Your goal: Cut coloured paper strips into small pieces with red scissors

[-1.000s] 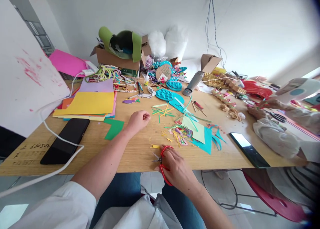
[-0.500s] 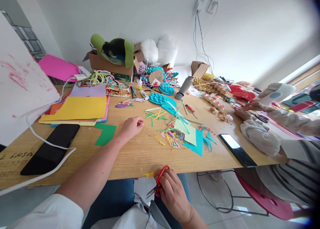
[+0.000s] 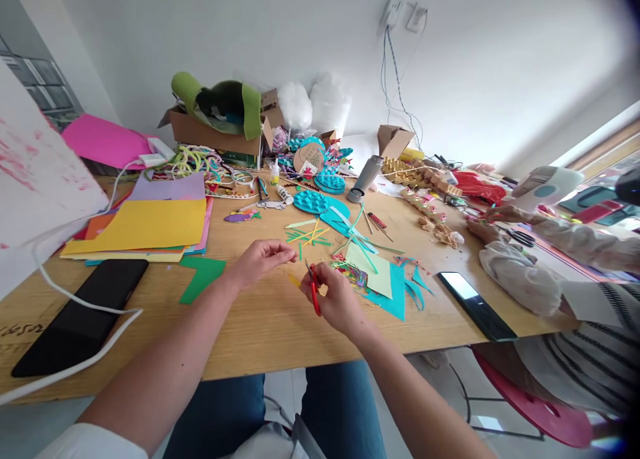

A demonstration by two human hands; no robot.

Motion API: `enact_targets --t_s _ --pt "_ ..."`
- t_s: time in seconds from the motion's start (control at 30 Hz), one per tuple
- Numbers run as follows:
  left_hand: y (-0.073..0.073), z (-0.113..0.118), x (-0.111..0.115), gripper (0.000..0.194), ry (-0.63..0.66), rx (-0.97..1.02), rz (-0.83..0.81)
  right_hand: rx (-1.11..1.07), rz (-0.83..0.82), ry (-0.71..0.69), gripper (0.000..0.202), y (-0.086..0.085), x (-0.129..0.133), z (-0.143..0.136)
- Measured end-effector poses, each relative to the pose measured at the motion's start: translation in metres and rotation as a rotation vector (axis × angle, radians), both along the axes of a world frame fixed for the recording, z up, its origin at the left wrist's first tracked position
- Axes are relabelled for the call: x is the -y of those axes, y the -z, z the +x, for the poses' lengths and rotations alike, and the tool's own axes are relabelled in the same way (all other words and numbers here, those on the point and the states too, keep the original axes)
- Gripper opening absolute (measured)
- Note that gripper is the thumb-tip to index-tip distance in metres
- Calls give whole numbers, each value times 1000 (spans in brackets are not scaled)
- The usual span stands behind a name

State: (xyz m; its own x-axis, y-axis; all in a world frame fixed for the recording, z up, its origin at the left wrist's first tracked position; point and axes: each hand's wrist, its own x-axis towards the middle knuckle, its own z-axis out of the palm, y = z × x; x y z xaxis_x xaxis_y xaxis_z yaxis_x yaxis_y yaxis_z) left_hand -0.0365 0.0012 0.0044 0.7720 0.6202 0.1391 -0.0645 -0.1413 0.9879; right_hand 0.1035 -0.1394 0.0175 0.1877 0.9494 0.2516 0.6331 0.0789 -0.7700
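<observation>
My right hand (image 3: 334, 297) is wrapped round red-handled scissors (image 3: 315, 291), their short blades pointing up and away over the table. A small yellow paper piece (image 3: 294, 281) sticks out beside its fingers. Close by on the left, my left hand (image 3: 261, 262) has thumb and fingertips pinched together; whatever lies between them is too small to make out. Just beyond the hands are thin green and yellow paper strips (image 3: 313, 234). A heap of coloured paper scraps (image 3: 356, 275) lies to the right, partly behind my right hand, against a pale green sheet (image 3: 377, 277) and a blue sheet (image 3: 397, 292).
Coloured paper (image 3: 150, 222), a black phone (image 3: 83, 315) with a white cable across it and a green paper piece (image 3: 203, 277) lie left. A grey bottle (image 3: 366, 179) stands behind. At right are another phone (image 3: 475, 304) and a co-worker's sleeved arm (image 3: 580, 242).
My right hand has risen from the table's front edge with the scissors and yellow piece, and is now beside my left hand. The left hand's curled fingers have stretched into a pinch.
</observation>
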Motion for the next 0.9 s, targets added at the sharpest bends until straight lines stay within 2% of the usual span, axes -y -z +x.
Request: enact_targets --t_s 0.13,0.3,0.5,0.6,0.67,0.8,0.9 --pt "-1 -1 -1 28 43 -12 -20 -32 -41 -118 5 -5 -31 11" --pt "10 1 -11 21 -86 -52 -114 -95 -87 -236 15 -11 -66 25" --pt "14 -1 -18 20 -179 -63 -243 -366 -77 -258 22 -10 -95 27" --pt "12 -1 -16 18 -187 -82 -279 -509 -4 -183 26 -2 -99 22" --pt "8 -3 -16 16 -188 -35 -338 -588 90 -82 27 3 -99 20" --pt "0 -11 -23 17 -269 313 -601 -632 349 212 25 6 -96 21" --pt "-3 -15 -28 17 -346 470 -693 -592 471 376 27 4 -92 26"
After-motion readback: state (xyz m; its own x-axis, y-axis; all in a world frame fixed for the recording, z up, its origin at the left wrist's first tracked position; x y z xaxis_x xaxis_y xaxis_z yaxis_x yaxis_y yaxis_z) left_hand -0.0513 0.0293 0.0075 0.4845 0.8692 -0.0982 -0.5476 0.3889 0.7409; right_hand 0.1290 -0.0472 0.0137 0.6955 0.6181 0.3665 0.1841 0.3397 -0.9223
